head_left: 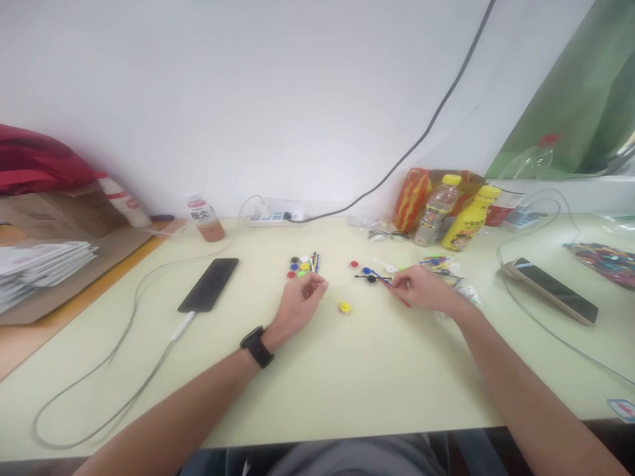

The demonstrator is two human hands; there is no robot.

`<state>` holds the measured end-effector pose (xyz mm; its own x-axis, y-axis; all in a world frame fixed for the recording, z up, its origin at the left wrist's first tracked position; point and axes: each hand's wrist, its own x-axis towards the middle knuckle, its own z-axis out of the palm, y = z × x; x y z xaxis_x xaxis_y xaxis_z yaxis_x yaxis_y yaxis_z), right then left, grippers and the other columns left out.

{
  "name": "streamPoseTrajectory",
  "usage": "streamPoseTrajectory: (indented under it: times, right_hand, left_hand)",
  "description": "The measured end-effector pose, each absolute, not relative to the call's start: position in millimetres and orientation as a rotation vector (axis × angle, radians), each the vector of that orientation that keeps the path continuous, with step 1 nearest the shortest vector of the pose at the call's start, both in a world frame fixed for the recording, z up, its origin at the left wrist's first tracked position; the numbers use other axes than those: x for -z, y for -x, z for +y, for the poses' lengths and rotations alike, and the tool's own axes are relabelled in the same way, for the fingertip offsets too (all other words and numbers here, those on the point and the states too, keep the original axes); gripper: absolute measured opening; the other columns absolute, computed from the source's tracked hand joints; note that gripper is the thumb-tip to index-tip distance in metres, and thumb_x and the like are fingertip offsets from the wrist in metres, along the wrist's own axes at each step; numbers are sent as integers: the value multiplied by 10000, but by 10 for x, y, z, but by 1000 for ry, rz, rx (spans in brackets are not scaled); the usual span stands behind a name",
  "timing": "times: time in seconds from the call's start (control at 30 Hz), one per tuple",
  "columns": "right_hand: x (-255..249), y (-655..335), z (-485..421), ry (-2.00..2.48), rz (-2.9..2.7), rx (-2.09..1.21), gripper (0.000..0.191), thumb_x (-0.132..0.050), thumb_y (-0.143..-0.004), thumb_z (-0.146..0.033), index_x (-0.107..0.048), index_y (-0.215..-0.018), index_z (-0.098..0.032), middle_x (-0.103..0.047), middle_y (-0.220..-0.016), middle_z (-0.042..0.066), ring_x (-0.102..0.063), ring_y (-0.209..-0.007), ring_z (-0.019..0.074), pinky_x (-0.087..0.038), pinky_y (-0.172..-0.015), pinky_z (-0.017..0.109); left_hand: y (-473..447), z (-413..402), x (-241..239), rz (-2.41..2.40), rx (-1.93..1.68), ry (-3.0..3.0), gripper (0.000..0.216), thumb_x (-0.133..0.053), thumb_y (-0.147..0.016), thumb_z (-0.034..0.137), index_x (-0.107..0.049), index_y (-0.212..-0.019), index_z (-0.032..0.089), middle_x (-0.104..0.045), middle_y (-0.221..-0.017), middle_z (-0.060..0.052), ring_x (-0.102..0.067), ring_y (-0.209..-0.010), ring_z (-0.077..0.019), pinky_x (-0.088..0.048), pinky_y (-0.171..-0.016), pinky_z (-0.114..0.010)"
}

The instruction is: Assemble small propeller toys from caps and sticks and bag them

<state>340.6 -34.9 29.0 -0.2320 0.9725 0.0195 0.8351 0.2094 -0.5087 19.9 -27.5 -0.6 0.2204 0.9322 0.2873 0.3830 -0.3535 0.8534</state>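
Observation:
My left hand [300,301], with a black watch on its wrist, is closed in a pinch just in front of a small group of coloured discs [294,267] and thin sticks [315,262]. What its fingertips hold, if anything, is too small to make out. My right hand [421,289] pinches down at a loose pile of thin arrow-shaped pointers, among them a black pointer [370,277] and a red one [405,304]. Its curled fingers hide what is between them. Between my hands lies a yellow disc [344,308]. A red disc [354,264] and a black disc [371,279] lie left of my right hand.
A phone [208,285] on a charging cable lies left; another phone [555,291] lies right. Bottles stand at the back: one with a reddish drink [206,218], a clear one [436,210], a yellow one [469,221]. Beyond my right hand are clear plastic bags [469,291] of small parts.

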Motion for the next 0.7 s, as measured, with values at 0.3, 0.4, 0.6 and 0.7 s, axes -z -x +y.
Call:
streamPoseTrajectory:
  times: [0.3, 0.4, 0.6, 0.7]
  right_hand:
    - [-656, -3627, -521, 1458, -2084, -1223, 140, -716, -767, -343, -699, -713, -215, -717, -721, 50, -639, -673, 201, -459, -567, 282]
    - [-686, -3548, -555, 1395, -1949, -1402, 250, -733, -794, -427, -628, -731, -208, -731, -761, 66, -681, -730, 218, -508, -620, 299]
    - [-540, -3223, -434, 1265, -1836, -1193, 206, -697, -829, -386, -625, -893, -204, -691, -771, 33, -648, -658, 170, -483, -585, 283]
    - [-479, -3049, -233, 1302, -1801, -891, 142, -651, -838, -324, -621, -903, -201, -685, -821, 29, -632, -624, 156, -454, -554, 272]
  left_hand:
    - [-206, -269, -8, 1234, -1120, -1831, 257, -606, -958, 437, -664, -894, 194, -607, -703, 12, -553, -640, -142, -410, -590, -257]
    - [-204, -264, -10, 1241, -1138, -1829, 252, -611, -956, 439, -659, -902, 197, -611, -712, 11, -561, -646, -147, -418, -589, -260]
    - [-281, -417, -149, 1251, -1247, -2054, 160, -571, -995, 351, -653, -992, 213, -664, -830, -13, -577, -724, -163, -469, -673, -300]
    - [-419, -639, -329, 1080, -1308, -2292, 129, -578, -989, 275, -638, -1092, 224, -695, -1015, -56, -633, -927, -204, -518, -867, -360]
